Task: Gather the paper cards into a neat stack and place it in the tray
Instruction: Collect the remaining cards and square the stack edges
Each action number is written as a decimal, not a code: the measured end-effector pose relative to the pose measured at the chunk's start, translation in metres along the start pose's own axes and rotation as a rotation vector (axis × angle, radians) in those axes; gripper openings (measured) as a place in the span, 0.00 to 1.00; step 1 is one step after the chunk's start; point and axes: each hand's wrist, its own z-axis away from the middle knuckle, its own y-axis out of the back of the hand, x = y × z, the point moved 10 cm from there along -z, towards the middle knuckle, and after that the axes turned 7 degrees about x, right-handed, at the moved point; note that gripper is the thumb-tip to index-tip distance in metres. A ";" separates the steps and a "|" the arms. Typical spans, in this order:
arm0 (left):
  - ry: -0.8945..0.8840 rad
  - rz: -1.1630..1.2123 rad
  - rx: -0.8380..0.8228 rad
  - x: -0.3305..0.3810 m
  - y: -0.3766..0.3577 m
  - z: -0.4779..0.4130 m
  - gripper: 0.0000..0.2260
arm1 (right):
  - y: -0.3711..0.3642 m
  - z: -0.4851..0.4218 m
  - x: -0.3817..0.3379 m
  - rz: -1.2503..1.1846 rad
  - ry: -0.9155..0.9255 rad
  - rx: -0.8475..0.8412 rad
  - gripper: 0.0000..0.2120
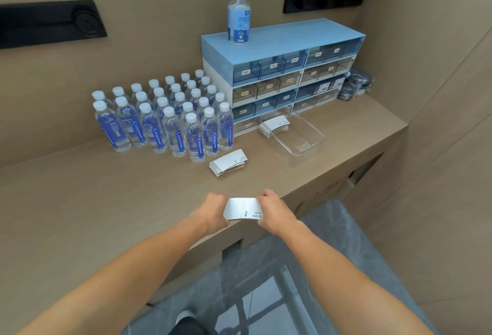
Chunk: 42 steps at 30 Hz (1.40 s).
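Fingers of the left hand [213, 211] are curling narrowly around the left end of a stack of cards [242, 209]; fingers of the right hand [274, 211] are closing on its right end in the same way; the stack is being held flat between both hands just above the near edge of the counter [80, 201]. The cards are thin white paper, curved along their long edges, with small black print near one corner of the top one. A second pile of cards [229, 162] is lying on the matte tan counter, just beside the water bottles [165, 119]; a third pile [275, 125] is sitting inside the tray [306, 148], at its far end. The tray is clear rigid plastic, rectangular, with rounded corners; it is standing just in front of the drawer cabinet [279, 74], blue-topped with translucent drawers. A spray bottle [239, 15] is standing upright on the cabinet.
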 end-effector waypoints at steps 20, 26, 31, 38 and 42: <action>-0.022 0.015 0.046 -0.023 0.036 -0.140 0.19 | 0.013 -0.163 0.016 -0.003 -0.017 -0.042 0.22; 0.041 0.000 0.094 -0.046 0.052 -0.170 0.20 | 0.018 -0.209 -0.001 0.006 -0.019 -0.074 0.15; 0.096 0.032 0.088 -0.059 0.052 -0.182 0.22 | 0.011 -0.237 -0.011 0.024 0.017 -0.128 0.14; 0.188 0.063 0.090 -0.073 0.049 -0.195 0.25 | -0.006 -0.269 -0.018 0.056 0.141 -0.182 0.23; 0.249 0.037 0.070 -0.073 0.041 -0.199 0.28 | -0.016 -0.281 -0.014 0.097 0.242 -0.222 0.24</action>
